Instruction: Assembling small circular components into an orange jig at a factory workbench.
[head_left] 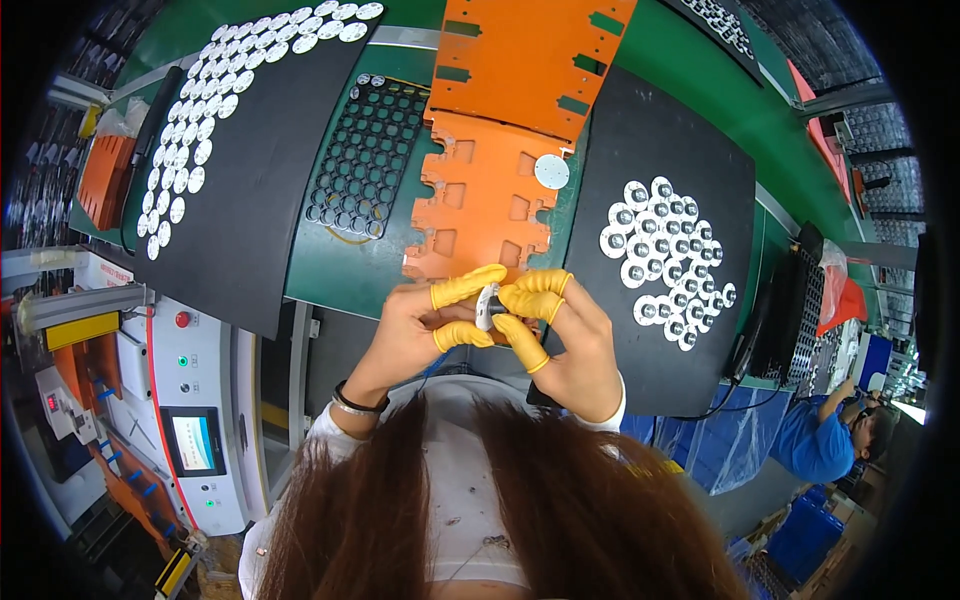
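Note:
My left hand [425,325] and my right hand [560,335] meet close to my chest, both with yellow finger cots on thumb and fingers. Together they pinch a small round white disc part [487,305], seen edge-on between the fingertips. Just beyond them lies an orange cut-out plate [480,190] with one white disc [551,171] resting on it. To the right, a cluster of several round white discs [665,255] sits on a black mat [650,130].
A black grid tray [365,155] lies on the green bench, a second orange plate [530,55] beyond it. Rows of white discs [215,90] cover a black mat at left. A machine with a screen [195,440] stands lower left. Another person in blue [830,430] works at lower right.

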